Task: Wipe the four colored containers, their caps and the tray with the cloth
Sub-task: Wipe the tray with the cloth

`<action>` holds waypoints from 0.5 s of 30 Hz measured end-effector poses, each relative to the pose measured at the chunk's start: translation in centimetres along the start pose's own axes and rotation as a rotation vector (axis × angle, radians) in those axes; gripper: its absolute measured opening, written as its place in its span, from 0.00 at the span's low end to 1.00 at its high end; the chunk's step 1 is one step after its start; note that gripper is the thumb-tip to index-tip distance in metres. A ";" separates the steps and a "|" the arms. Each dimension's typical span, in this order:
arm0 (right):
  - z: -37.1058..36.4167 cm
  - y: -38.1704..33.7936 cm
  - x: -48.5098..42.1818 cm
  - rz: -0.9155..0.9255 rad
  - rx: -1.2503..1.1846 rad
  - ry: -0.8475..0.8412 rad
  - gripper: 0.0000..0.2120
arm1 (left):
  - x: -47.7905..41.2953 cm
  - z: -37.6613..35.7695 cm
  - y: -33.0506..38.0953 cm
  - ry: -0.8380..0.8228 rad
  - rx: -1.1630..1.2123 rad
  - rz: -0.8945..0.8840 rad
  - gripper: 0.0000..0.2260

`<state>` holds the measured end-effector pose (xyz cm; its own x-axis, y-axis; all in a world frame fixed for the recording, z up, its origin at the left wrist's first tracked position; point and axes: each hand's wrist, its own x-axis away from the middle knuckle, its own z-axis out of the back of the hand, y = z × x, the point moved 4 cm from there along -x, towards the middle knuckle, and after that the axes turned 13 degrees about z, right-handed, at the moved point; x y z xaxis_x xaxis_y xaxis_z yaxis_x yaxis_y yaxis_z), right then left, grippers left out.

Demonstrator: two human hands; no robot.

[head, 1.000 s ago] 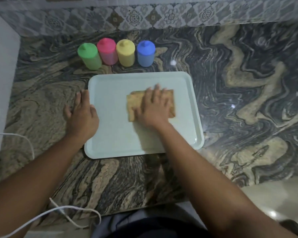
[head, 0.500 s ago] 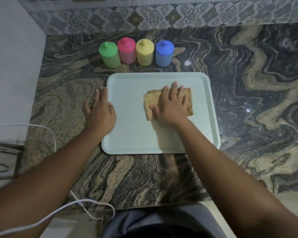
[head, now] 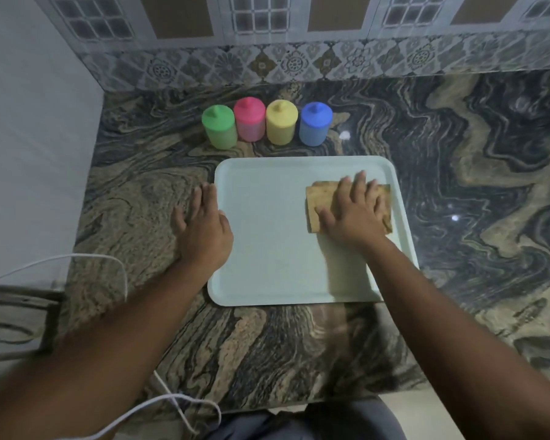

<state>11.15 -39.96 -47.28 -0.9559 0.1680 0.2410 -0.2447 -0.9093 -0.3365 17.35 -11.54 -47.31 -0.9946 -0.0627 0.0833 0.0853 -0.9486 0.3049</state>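
Note:
A pale green tray [head: 267,249] lies flat on the marbled counter. On its right part sits a folded tan cloth [head: 318,198], and my right hand [head: 354,214] presses flat on it with spread fingers. My left hand [head: 204,227] rests flat on the counter against the tray's left rim, fingers straight. Behind the tray stand capped containers in a row: green [head: 219,127], pink [head: 250,119], yellow [head: 281,122] and blue [head: 315,123].
A white wall [head: 29,154] bounds the counter on the left and a patterned tile backsplash [head: 299,63] runs along the back. A white cable [head: 121,281] loops over the counter's near left edge. Bare marbled counter [head: 473,185] stretches to the right.
My right hand has slid the cloth from the tray's middle toward its right rim. My left hand has stayed at the left rim. The camera has tilted up and shifted.

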 end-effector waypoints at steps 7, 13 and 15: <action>-5.2 -12.4 2.9 0.475 -0.013 -0.133 0.41 | -0.1 -0.1 0.0 0.013 -0.020 0.018 0.26; -3.4 -1.5 6.3 0.338 0.071 -0.072 0.41 | 0.1 0.0 0.1 0.013 0.001 0.031 0.26; -1.0 1.9 3.2 0.174 0.036 -0.025 0.41 | 0.1 -0.1 0.2 0.015 -0.008 0.039 0.26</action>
<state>7.49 -40.75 -48.08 -0.9789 -0.0025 0.2044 -0.0691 -0.9370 -0.3425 17.25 -11.72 -47.33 -0.9913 -0.1043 0.0805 0.1236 -0.9478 0.2940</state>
